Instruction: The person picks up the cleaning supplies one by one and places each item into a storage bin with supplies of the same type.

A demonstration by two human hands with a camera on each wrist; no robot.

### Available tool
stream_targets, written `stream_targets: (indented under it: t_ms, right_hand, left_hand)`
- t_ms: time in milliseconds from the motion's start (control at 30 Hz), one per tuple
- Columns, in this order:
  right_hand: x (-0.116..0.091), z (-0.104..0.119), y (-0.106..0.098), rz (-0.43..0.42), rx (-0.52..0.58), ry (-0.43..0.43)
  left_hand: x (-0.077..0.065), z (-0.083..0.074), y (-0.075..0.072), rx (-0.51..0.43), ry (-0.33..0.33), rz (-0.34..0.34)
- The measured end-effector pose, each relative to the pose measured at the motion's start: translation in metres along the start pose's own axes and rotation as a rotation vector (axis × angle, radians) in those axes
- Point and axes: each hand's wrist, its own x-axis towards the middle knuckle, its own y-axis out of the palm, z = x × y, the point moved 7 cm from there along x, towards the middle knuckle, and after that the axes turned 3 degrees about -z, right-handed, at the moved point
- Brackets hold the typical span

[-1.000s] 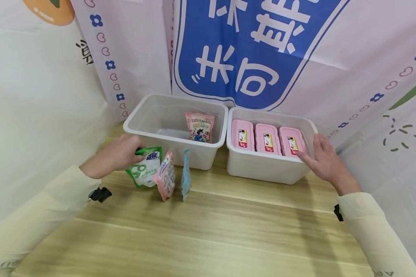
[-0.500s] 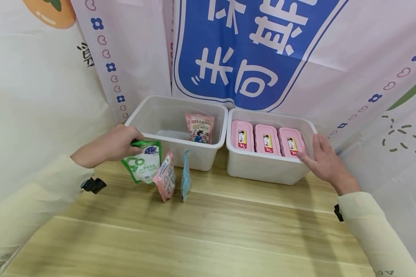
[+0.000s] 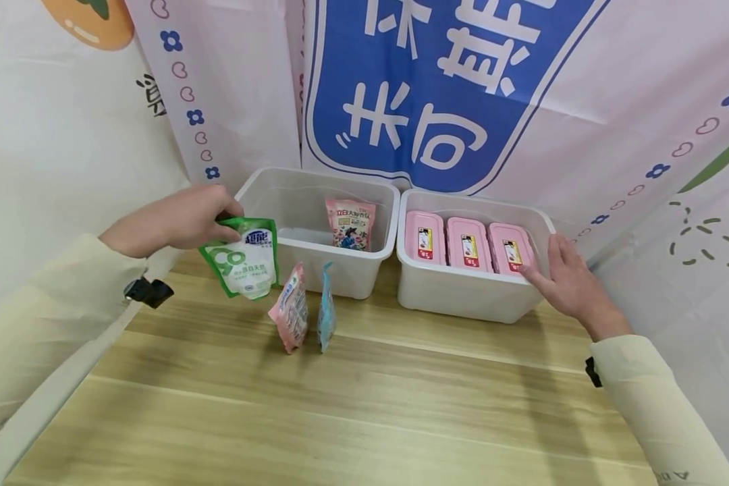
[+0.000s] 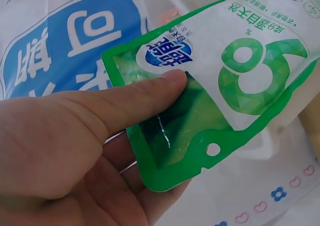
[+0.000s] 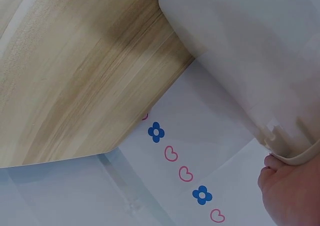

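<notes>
L hand (image 3: pixel 188 214) pinches top edge of green-edged bag (image 3: pixel 252 266), thumb on printed face, fingers behind (L wrist view). Bag hangs tilted, looks clear of table (image 3: pixel 364 405), in front of nr L corner of L bin (image 3: pixel 352 277); contact w/ bin: can't tell. Hands well apart. R hand (image 3: pixel 565 277) at R end of R bin (image 3: pixel 462 295), thumb at front rim nr row of 3 pink tubs (image 3: pixel 469 244); can't tell if gripping or just resting. L bin has one pink bag (image 3: pixel 351 226) at its R end, bare floor L of it. Pink pouch (image 3: pixel 291 310) & blue pouch (image 3: pixel 326 314) stand edge-on on table, untouched. Step, my read: transfer of green-edged bag to L bin, approx. mid-way. Next move prob. calls for raising bag's lower edge over rim, then lowering into bare L part, upright; risk = bottom snagging on rim.
</notes>
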Motion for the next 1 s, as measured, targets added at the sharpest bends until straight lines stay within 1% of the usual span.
stream_targets:
  t_ms: [233,367,533,767,1000]
  right_hand:
    - [-0.001,0.001,0.0,0.0,0.01,0.0]
    - [-0.002,0.001,0.001,-0.004,0.012,-0.002]
    - [-0.002,0.002,-0.001,-0.014,0.011,-0.003]
    - [-0.001,0.0,-0.002,-0.017,0.003,-0.009]
    - [0.0,0.0,-0.001,-0.017,-0.001,-0.015]
  left_hand:
    - [0.002,0.0,-0.024,0.041,0.012,0.017]
    - [0.003,0.002,-0.036,0.052,0.004,0.044]
    - [0.004,-0.001,-0.053,0.068,-0.004,0.076]
    - [0.007,-0.006,-0.078,0.139,-0.011,0.057]
    - [0.017,-0.009,-0.093,0.184,-0.027,0.044]
